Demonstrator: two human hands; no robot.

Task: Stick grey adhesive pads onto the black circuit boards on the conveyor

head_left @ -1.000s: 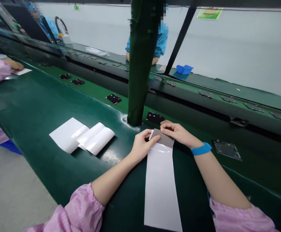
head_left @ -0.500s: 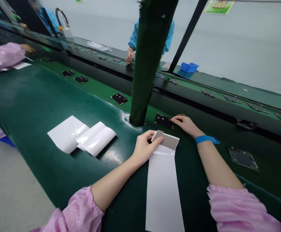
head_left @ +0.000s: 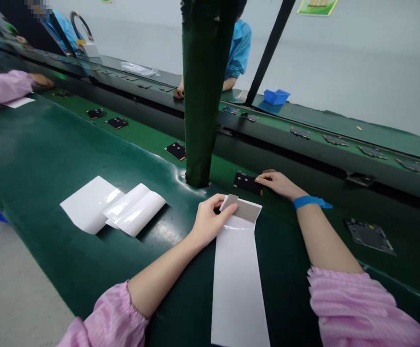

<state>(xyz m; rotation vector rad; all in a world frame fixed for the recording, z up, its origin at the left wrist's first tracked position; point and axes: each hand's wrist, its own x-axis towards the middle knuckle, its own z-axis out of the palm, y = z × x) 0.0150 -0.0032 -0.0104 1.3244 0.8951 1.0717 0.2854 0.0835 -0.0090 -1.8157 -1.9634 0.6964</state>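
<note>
My left hand [head_left: 211, 217] pinches the top of a long white paper strip [head_left: 239, 284], its thumb lying over a grey piece [head_left: 246, 210] at the strip's upper end. The strip bends below that piece and runs down toward me. To the right, my right hand [head_left: 277, 185] has its fingertips closed on the right edge of a black circuit board [head_left: 245, 181], which lies on the green strip beyond the paper. A blue band [head_left: 311, 201] circles my right wrist. Another circuit board [head_left: 370, 235] lies to the right of that forearm.
A green-covered post [head_left: 202, 106] rises just beyond my left hand. Glossy white sheets [head_left: 114, 207] lie on the green table [head_left: 68, 149] at left. More boards [head_left: 117, 122] line the green strip. A co-worker's pink sleeve [head_left: 5, 88] reaches in at left; a person in blue [head_left: 239, 50] works across.
The view has shifted slightly, and the board under my right hand now sits a bit farther from the post. Both hands keep their grips. The co-worker across has shifted posture, forearm now lower.
</note>
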